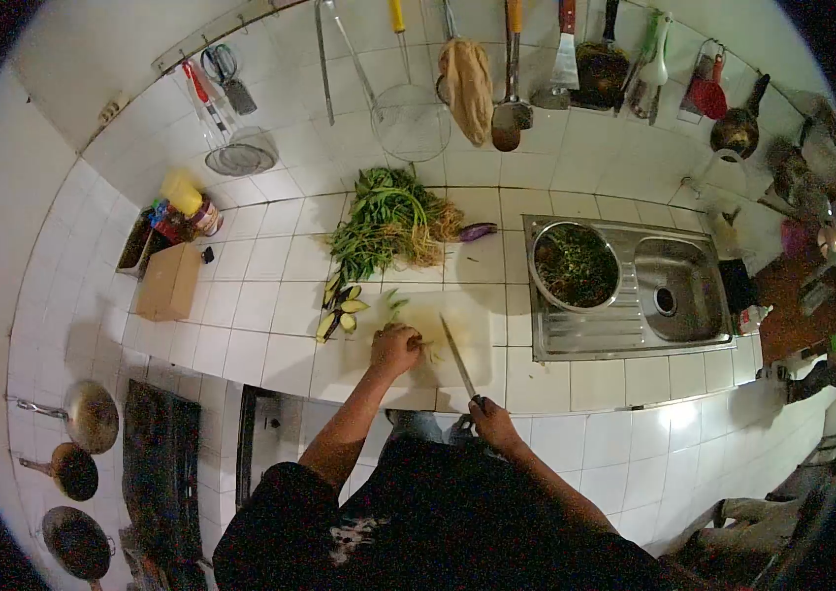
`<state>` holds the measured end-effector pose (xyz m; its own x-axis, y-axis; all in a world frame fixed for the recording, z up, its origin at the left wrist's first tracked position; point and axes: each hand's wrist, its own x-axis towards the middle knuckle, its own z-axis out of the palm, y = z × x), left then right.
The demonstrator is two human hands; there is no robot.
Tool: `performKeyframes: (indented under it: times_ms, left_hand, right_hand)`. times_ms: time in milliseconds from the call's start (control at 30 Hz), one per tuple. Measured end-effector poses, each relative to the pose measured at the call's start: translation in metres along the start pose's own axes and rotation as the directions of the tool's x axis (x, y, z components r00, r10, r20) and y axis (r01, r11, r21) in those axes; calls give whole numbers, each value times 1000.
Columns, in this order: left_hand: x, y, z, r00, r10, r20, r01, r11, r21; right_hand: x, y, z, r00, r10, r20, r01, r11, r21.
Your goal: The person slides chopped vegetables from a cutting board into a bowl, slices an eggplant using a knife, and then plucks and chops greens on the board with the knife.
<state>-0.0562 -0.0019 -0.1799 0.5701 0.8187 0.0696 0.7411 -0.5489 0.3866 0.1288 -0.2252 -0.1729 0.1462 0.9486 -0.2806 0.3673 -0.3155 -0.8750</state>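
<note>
1. We see the board [423, 307], our landmark, on the white tiled counter [290, 295].
2. The left hand [396, 350] rests on the board, its fingers curled over a small piece; we cannot tell what the piece is.
3. The right hand [493, 426], at the board's near right, is closed round the handle of the knife [456, 355], whose blade slants away over the board.
4. We note green slivers [395, 303] on the board, beyond the left hand.
5. Beyond the board lie the leafy greens [384, 222], roots to the right, and beside these roots a purple eggplant [477, 231].
6. Left of the board we find cut pieces [346, 307]; right of it, the bowl [576, 307] of greenery on the sink's [679, 286] drainboard.
</note>
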Motion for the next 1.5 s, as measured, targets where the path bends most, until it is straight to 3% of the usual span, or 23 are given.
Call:
performKeyframes:
  times_ms: [167,233,267,333,400,533,600,733,833,900,1000,1033,1100,1133,1200,1233,1300,1433,1500]
  left_hand:
    - [-4,-2,15,991,-18,-130,-2,988,-152]
    - [-7,-2,14,990,-31,-138,6,985,-174]
    - [-7,-3,13,989,-16,-147,-8,986,-164]
    - [-4,-3,9,987,-2,-160,-23,988,-155]
    - [-5,-2,9,996,-62,-59,56,993,-99]
    - [-12,-16,27,993,-11,-119,-6,989,-145]
    - [-8,-13,27,997,-61,-49,55,992,-118]
    - [-11,-12,15,995,-24,-93,20,999,-46]
    - [-13,-23,6,981,-125,-150,108,987,-116]
    - [-13,-27,1,970,-120,-210,118,993,-20]
    - [-7,5,-21,942,-77,-326,96,994,43]
    - [-3,11,-16,941,-78,-329,98,994,45]
    - [6,22,-4,981,-72,-178,55,993,-101]
    - [9,25,3,981,-71,-180,54,994,-99]
    - [16,31,13,997,-25,-79,32,995,95]
    - [18,35,16,989,-46,-139,50,999,20]
    - [20,39,19,989,-41,-141,42,999,6]
    - [21,37,23,993,-101,-68,101,995,-5]
    - [19,37,23,992,-60,-110,62,998,9]
  right_hand:
    - [-3,-18,-7,997,79,0,-79,992,-95]
    - [-2,-29,-11,996,-72,59,86,956,-281]
    - [-1,-33,-11,996,-68,60,82,956,-281]
    - [7,-42,-9,990,136,42,-115,938,-327]
    - [12,-53,-11,992,123,34,-105,938,-332]
    - [24,-49,-6,990,123,74,-84,914,-396]
    - [28,-41,0,991,124,45,-96,911,-400]
    - [28,-50,-3,978,189,91,-138,907,-397]
    - [26,-41,-5,981,170,89,-120,906,-405]
    - [17,-44,-9,995,-56,81,77,956,-283]
    - [12,-48,-12,998,54,14,-52,989,-140]
    - [9,-49,-14,999,51,15,-49,989,-140]
    - [2,-46,-19,984,-178,-12,171,959,-224]
    - [2,-41,-19,983,-181,-12,174,959,-223]
    - [2,-34,-18,999,-49,2,47,924,-379]
    - [1,-31,-17,999,-50,1,46,924,-379]
    - [-1,-28,-17,994,102,-46,-112,922,-371]
    - [1,-20,-13,991,111,-70,-129,920,-371]
    - [5,-21,-10,997,38,-63,-59,926,-372]
